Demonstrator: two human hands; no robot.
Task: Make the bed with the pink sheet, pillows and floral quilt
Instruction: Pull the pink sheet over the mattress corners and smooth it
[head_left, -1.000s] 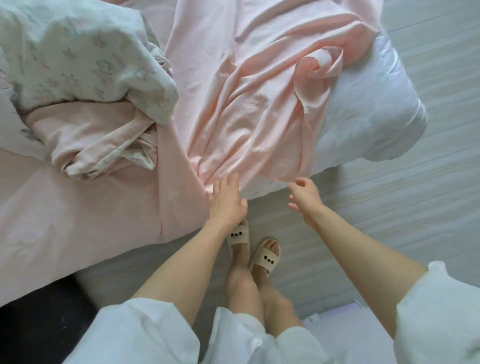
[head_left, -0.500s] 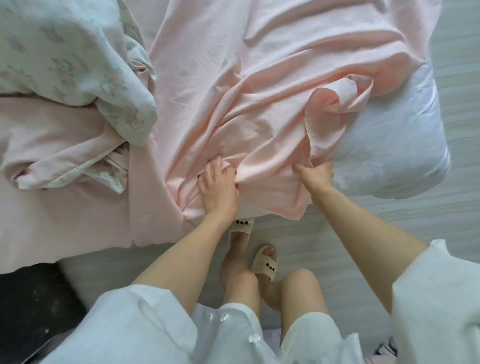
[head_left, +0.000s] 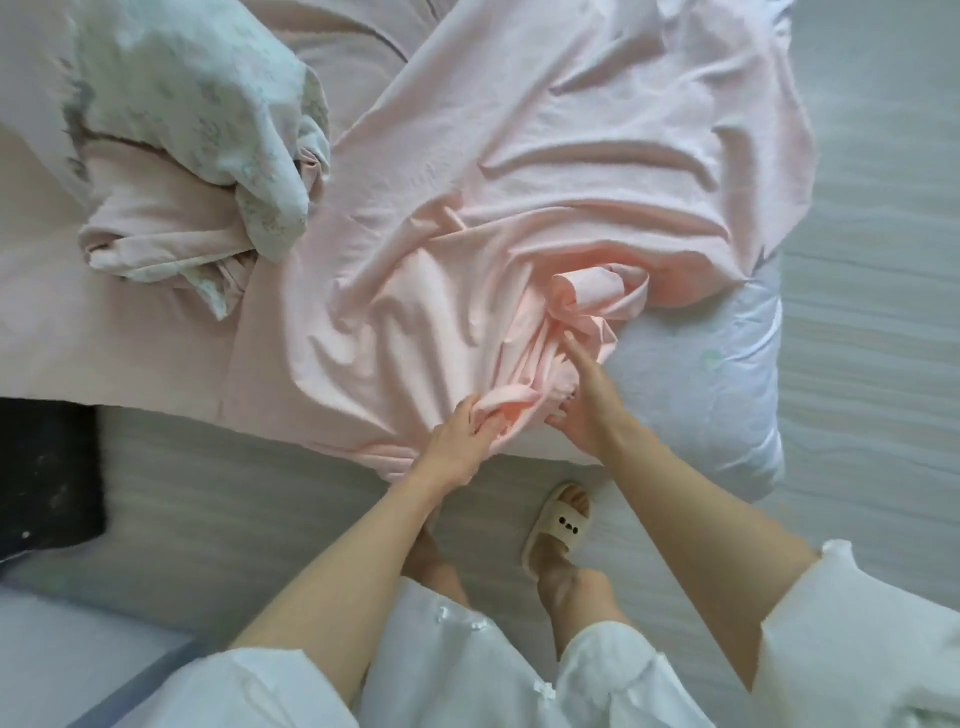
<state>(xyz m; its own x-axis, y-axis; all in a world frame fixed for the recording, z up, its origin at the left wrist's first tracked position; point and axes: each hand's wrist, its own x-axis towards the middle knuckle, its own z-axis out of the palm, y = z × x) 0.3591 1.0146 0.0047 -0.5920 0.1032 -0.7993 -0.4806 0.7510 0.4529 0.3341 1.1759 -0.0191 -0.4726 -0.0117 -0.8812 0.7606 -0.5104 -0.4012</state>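
Early stage: both hands, left (head_left: 460, 441) and right (head_left: 587, 410), fingers pinching the rumpled sheet (head_left: 519, 182); mattress (head_left: 696, 374) corner bare, quilt (head_left: 197, 104) heaped far left.

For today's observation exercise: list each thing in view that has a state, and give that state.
Pink sheet: crumpled, bunched at the bed edge.
Floral quilt: heaped, unspread.
Mattress: corner bare.
Left hand: grips a sheet fold.
Right hand: holds bunched sheet.
Slipper: worn.

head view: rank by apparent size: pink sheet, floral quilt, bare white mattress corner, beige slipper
1. Crumpled pink sheet, largest by far.
2. Bunched pale floral quilt, though the frame cuts it off.
3. Bare white mattress corner.
4. Beige slipper, smallest, despite being nearer the camera.
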